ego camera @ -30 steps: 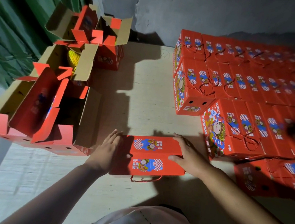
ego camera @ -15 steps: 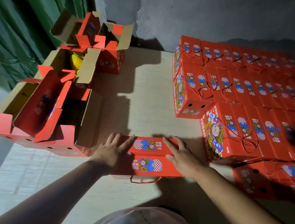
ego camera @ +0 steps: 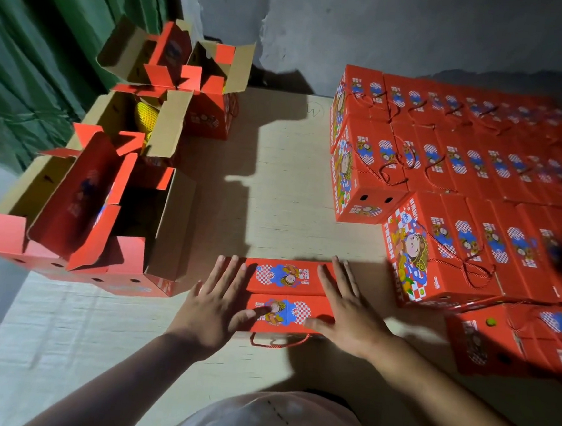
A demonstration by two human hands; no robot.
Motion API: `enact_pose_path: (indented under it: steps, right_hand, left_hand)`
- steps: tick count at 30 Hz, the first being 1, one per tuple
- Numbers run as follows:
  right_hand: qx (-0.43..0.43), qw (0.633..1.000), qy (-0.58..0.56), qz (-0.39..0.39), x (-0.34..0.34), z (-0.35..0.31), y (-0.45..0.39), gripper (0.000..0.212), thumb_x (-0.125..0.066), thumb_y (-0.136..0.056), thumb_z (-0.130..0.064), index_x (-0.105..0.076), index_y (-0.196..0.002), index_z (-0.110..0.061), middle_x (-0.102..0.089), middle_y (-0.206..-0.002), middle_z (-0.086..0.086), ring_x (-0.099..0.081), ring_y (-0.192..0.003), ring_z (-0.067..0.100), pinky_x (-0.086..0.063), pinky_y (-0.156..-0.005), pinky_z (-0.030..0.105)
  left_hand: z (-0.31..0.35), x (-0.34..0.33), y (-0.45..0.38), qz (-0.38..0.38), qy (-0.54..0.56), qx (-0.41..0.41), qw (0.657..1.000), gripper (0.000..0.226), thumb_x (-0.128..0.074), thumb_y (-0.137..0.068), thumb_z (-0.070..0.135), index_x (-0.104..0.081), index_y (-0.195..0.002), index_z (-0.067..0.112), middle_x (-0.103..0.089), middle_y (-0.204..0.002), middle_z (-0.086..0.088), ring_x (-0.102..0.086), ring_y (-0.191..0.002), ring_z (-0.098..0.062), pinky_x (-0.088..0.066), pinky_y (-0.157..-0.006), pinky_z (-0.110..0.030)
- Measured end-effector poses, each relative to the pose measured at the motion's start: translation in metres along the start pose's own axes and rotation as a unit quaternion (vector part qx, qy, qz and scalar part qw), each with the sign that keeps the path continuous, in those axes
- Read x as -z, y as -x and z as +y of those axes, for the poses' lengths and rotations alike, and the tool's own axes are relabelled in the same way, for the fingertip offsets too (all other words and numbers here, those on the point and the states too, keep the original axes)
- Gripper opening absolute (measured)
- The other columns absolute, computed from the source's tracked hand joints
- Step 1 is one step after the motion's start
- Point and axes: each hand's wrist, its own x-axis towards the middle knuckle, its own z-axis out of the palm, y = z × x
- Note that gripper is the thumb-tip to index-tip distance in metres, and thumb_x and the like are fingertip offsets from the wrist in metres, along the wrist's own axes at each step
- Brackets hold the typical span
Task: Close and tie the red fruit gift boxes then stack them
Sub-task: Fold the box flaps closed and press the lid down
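Observation:
A red fruit gift box (ego camera: 286, 295) stands in front of me on the table, its two top flaps folded down and meeting along the middle. My left hand (ego camera: 217, 303) lies flat on the left end of its top with the fingers spread. My right hand (ego camera: 346, 310) lies flat on the right end, fingers also straight. A red cord (ego camera: 277, 343) hangs in a loop from the box's near side, untied. To the right, several closed and tied red boxes (ego camera: 444, 256) are packed in stacked rows.
Three open boxes (ego camera: 105, 205) with raised flaps stand at the left, one showing yellow netted fruit (ego camera: 146, 116). More closed boxes (ego camera: 512, 335) lie at the near right. A green curtain (ego camera: 33, 59) hangs left and a grey wall (ego camera: 388, 26) runs behind the pale table (ego camera: 275, 178).
Both hands slid from the box's ends up onto its top and flattened there, fingers spreading. The box stayed in place with its flaps down.

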Motion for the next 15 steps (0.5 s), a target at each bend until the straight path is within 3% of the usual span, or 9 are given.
enact_pose_path:
  steps: [5,9,11,13,15]
  right_hand:
    - [-0.004,1.0,0.002,-0.023,-0.007,0.003,-0.001,0.14,-0.052,-0.059,-0.102,0.027,-0.158,-0.041,0.043,-0.163,-0.009,0.038,-0.152,0.017,-0.023,-0.122,0.056]
    - [-0.003,0.999,0.039,-0.035,-0.007,0.002,-0.001,0.16,-0.067,-0.045,-0.098,0.028,-0.158,-0.038,0.043,-0.163,-0.003,0.04,-0.151,0.022,-0.005,-0.121,0.058]
    - [-0.016,0.994,0.107,-0.024,-0.013,-0.003,0.001,0.158,-0.078,-0.052,-0.084,0.028,-0.159,-0.036,0.041,-0.165,0.002,0.038,-0.151,0.029,0.003,-0.12,0.067]
    - [-0.03,0.985,0.167,0.002,-0.024,-0.009,0.007,0.146,-0.077,-0.065,-0.077,0.023,-0.162,-0.031,0.033,-0.168,0.009,0.03,-0.154,0.038,-0.004,-0.119,0.076]
    - [-0.017,0.983,0.175,0.049,-0.035,-0.018,0.014,0.13,-0.068,-0.073,-0.078,0.005,-0.167,-0.024,0.013,-0.173,0.015,0.012,-0.158,0.043,-0.011,-0.116,0.079]
  left_hand:
    - [0.0,-0.004,0.0,-0.018,-0.003,0.003,1.0,0.087,-0.01,-0.097,0.083,0.021,-0.162,0.034,0.028,-0.17,0.012,0.029,-0.156,-0.016,-0.02,-0.126,-0.058]
    - [0.0,-0.004,-0.001,-0.018,0.0,0.002,1.0,0.087,-0.011,-0.097,0.083,0.022,-0.162,0.034,0.03,-0.169,0.013,0.03,-0.155,-0.016,-0.018,-0.127,-0.058]
    - [0.001,-0.005,0.001,-0.013,0.009,0.01,1.0,0.088,-0.01,-0.096,0.084,0.024,-0.161,0.035,0.032,-0.168,0.013,0.031,-0.154,-0.015,-0.016,-0.128,-0.057]
    - [0.004,-0.009,0.006,-0.003,0.037,0.03,0.999,0.089,-0.01,-0.094,0.086,0.025,-0.16,0.037,0.034,-0.167,0.013,0.032,-0.154,-0.016,-0.017,-0.128,-0.056]
    - [0.006,-0.016,0.016,0.021,0.089,0.059,0.994,0.092,-0.017,-0.094,0.088,0.025,-0.16,0.039,0.034,-0.166,0.015,0.027,-0.156,-0.017,-0.025,-0.125,-0.055]
